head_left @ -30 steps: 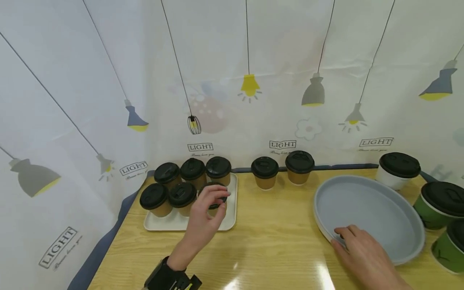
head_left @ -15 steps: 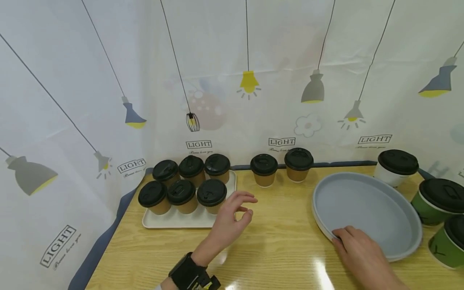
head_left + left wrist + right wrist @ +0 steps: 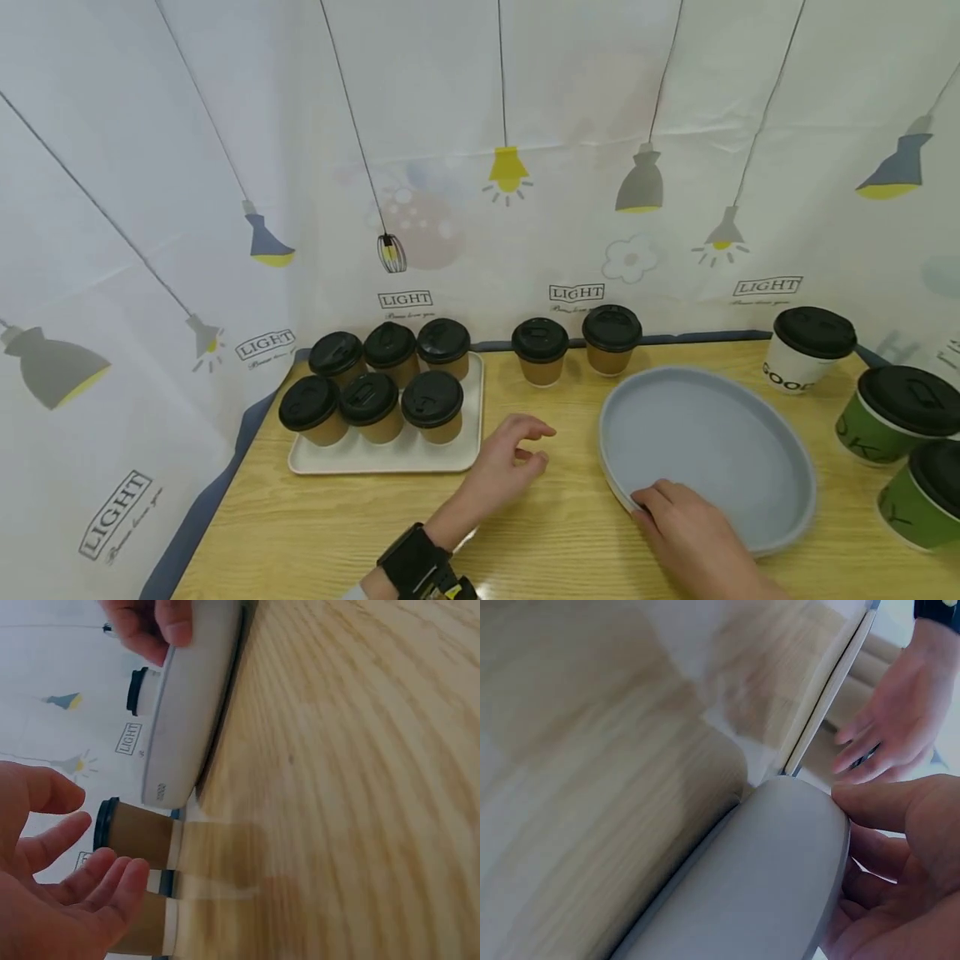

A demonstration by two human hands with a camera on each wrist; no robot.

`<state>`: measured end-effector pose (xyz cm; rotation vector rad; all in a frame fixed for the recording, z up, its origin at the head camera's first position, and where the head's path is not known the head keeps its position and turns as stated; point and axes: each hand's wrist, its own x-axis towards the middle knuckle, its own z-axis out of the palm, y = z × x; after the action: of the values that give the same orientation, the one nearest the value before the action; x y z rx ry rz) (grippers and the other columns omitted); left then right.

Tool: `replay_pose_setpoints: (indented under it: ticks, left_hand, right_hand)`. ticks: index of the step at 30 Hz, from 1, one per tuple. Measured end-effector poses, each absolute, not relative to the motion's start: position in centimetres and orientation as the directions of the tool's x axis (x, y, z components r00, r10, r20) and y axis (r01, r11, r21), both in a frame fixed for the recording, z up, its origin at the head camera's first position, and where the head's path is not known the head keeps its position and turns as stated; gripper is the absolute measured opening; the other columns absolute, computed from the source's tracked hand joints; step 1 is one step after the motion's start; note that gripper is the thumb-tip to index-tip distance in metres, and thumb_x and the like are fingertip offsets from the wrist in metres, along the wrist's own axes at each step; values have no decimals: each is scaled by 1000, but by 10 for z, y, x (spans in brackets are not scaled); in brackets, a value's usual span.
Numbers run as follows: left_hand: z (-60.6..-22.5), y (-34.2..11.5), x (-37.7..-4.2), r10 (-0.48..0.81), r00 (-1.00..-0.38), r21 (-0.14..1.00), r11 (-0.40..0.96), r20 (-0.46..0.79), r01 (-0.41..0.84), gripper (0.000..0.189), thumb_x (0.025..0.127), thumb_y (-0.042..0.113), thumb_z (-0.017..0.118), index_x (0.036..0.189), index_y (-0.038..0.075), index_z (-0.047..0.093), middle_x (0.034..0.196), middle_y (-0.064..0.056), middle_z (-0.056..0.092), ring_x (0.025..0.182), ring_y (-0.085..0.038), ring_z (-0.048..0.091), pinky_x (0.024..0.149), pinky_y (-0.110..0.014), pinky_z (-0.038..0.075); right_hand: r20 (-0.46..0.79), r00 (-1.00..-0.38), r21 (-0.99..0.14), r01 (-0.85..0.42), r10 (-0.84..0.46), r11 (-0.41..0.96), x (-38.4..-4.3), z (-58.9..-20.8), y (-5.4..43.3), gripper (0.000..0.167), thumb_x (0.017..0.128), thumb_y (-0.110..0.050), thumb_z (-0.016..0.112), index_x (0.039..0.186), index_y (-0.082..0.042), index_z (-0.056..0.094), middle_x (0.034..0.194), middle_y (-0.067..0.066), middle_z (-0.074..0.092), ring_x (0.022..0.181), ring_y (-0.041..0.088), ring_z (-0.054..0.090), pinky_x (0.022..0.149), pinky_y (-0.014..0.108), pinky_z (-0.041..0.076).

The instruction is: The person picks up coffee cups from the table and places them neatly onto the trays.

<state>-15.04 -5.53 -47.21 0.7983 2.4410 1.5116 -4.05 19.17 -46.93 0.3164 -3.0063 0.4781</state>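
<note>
My right hand point(image 3: 690, 529) pinches the near-left rim of a large round grey tray point(image 3: 727, 442). The right wrist view shows the thumb on the outer edge of the tray point(image 3: 750, 877) and the fingers curled over its inner side. Between that tray and a white rectangular tray point(image 3: 330, 460), my left hand point(image 3: 506, 458) hovers over the wooden table, fingers loosely bent and holding nothing. In the left wrist view, this left hand point(image 3: 67, 892) appears in front of brown paper cups point(image 3: 142, 836) but apart from them. Several brown cups with black lids point(image 3: 433, 408) stand in two rows on the white tray.
Two more small lidded brown cups, one point(image 3: 541, 354) left of the other point(image 3: 611, 342), stand at the table's back edge. On the right are a white lidded cup point(image 3: 806, 350) and two green lidded cups point(image 3: 873, 429). A lamp-printed cloth point(image 3: 450, 125) hangs behind.
My left hand has moved right, away from the front cup on the white tray. The round tray, gripped in my right hand, has slid left, leaving a gap to the white and green cups.
</note>
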Motion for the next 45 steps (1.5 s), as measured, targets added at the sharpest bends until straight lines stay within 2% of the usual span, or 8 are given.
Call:
replay_pose_setpoints:
  ticks: [5, 10, 13, 17, 23, 26, 33, 45]
  left_hand:
    - [-487, -37, -154, 554, -832, 858, 413, 30, 306, 48, 104, 29, 61, 145, 5, 54, 139, -8, 54, 124, -24, 57, 95, -30, 54]
    - [-498, -19, -160, 569, -822, 824, 471, -11, 315, 64, 105, 42, 57, 154, 4, 43, 143, -11, 52, 120, -20, 60, 95, -31, 53]
    - [-502, -14, -164, 546, -838, 823, 479, -7, 305, 63, 104, 40, 58, 153, 4, 44, 141, -12, 53, 113, -17, 62, 90, -29, 53]
    - [-506, -11, -167, 519, -855, 846, 459, -8, 271, 63, 102, 38, 63, 152, 4, 45, 137, -11, 55, 104, -12, 62, 85, -26, 53]
    - [-505, -7, -169, 536, -844, 892, 374, 14, 253, 60, 100, 23, 64, 153, 4, 44, 135, -10, 56, 100, -7, 64, 81, -21, 54]
    - [-501, -10, -168, 529, -849, 904, 358, 10, 233, 59, 98, 16, 63, 153, 5, 44, 133, -10, 56, 100, -7, 64, 80, -21, 54]
    - [-496, -24, -164, 501, -865, 907, 370, -13, 200, 60, 96, 11, 62, 153, 7, 44, 132, -9, 55, 102, -10, 64, 80, -23, 55]
    - [-498, -37, -155, 505, -863, 901, 371, 9, 226, 60, 94, 8, 64, 150, 3, 44, 131, -11, 54, 101, -11, 65, 82, -23, 55]
  right_hand:
    - [11, -985, -356, -163, -171, 920, -42, -461, 189, 15, 93, -28, 78, 105, -19, 75, 95, -9, 66, 88, 12, 65, 79, 38, 57]
    - [66, -995, -402, -95, -75, 911, -45, -450, 236, 20, 98, -28, 72, 106, -10, 76, 93, -2, 67, 82, 16, 65, 71, 42, 57]
    - [44, -997, -400, 44, 67, 915, -48, -448, 274, 36, 103, -28, 65, 116, 5, 69, 87, 5, 67, 73, 21, 64, 60, 43, 54]
    - [-128, -966, -340, 257, 226, 905, -50, -454, 310, 60, 106, -32, 55, 131, 22, 46, 85, 20, 68, 68, 35, 65, 57, 51, 52]
    - [-281, -928, -291, 326, 246, 899, -50, -468, 324, 61, 107, -28, 50, 135, 25, 37, 104, 40, 64, 84, 55, 65, 68, 60, 53]
    - [-254, -947, -342, 277, 196, 898, -50, -471, 323, 55, 106, -22, 50, 136, 24, 39, 103, 36, 67, 84, 49, 68, 69, 59, 54]
    - [-217, -970, -412, 194, 111, 890, -50, -473, 315, 54, 107, -20, 49, 138, 23, 38, 85, 9, 69, 73, 23, 66, 65, 50, 54]
    - [-251, -961, -405, 215, 118, 889, -48, -471, 303, 53, 107, -17, 50, 139, 23, 37, 86, 11, 68, 76, 25, 64, 69, 52, 55]
